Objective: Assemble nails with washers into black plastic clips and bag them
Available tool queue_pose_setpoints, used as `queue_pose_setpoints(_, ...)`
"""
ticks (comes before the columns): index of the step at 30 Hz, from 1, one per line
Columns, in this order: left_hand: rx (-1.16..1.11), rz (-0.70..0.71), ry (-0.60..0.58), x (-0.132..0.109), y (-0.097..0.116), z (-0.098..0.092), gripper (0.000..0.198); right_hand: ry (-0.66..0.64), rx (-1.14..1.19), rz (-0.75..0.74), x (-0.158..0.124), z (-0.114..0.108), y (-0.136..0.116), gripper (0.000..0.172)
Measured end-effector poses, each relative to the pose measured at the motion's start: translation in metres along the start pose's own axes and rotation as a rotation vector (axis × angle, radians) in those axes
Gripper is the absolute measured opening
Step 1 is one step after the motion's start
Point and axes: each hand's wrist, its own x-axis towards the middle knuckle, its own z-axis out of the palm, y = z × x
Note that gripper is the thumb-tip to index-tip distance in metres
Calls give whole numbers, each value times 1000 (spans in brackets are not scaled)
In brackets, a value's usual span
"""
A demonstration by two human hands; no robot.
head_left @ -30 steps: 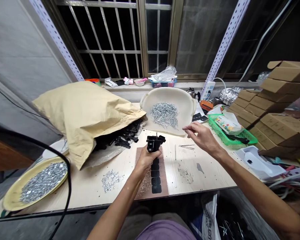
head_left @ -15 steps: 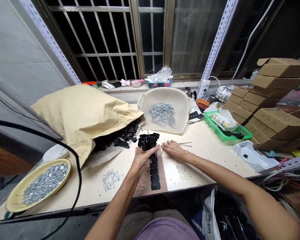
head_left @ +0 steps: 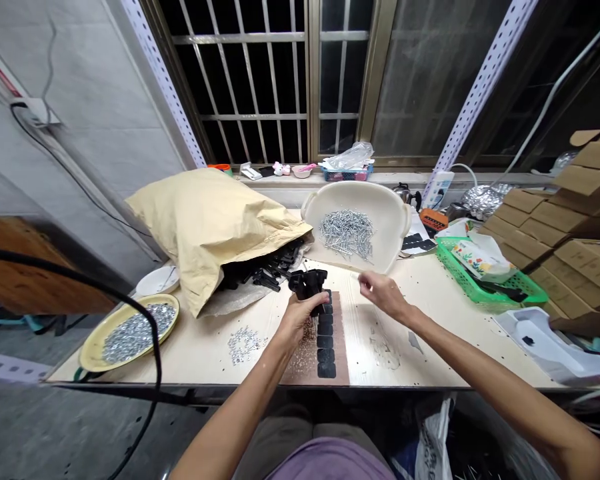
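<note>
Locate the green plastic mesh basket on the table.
In the head view, the green basket sits at the right of the pale wooden table, between the white plastic tray and the stacked cardboard boxes.

At twelve o'clock, a window [head_left: 260, 80] with steel bars shows black panes above a pale sill [head_left: 380, 179], flanked by white perforated steel posts [head_left: 485, 80]. A grey wall [head_left: 95, 153] with a thin cable [head_left: 55, 140] runs off at ten o'clock. A grey floor [head_left: 55, 427] shows at eight o'clock, beyond the pale wood counter [head_left: 180, 360], with a brown wooden panel [head_left: 25, 283] at nine o'clock.
</note>
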Motion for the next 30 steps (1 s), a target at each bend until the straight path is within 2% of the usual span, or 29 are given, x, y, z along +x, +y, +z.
queue_pose_setpoints(1, 30, 73, -9, -2, -1, 4, 28, 71, 58, 42, 5, -14, -10, 32)
queue_pose_setpoints(3, 94, 193, -40, -3, -3, 12, 28, 340, 406, 142, 17, -44, -35, 47)
queue_pose_setpoints(4, 126, 225, -57, -2, -4, 16, 27, 416, 545, 153, 22, -57, -50, 52)
queue_pose_setpoints(5, 154, 239, -70, -2, -5, 19, 26, 469, 639, 150, 27, -68, -64, 57)
queue_pose_setpoints(8, 216, 203, -101, 1, -9, 26, 21, 438, 743, 121, 35, -85, -97, 59)
queue_pose_setpoints(11, 212, 176, -134, 0, -10, 28, 23, 399, 779, 94, 35, -80, -109, 51)
queue_pose_setpoints(18, 161, 154, -180, -1, -10, 24, 22, 374, 809, 64, 34, -49, -104, 43)
queue_pose_setpoints(23, 171, 137, -152, 2, -11, 24, 20, 327, 741, 42, 36, -47, -98, 15)
queue_pose_setpoints(26, 161, 144, -154, 1, -8, 23, 18, 355, 706, 48, 35, -52, -92, 25)
queue_pose_setpoints(28, 143, 158, -132, 1, -4, 21, 20, 377, 763, 197, 32, -52, -88, 40)
queue_pose_setpoints(30, 133, 188, -118, 0, 1, 20, 24, 303, 898, 388, 27, -44, -86, 50)
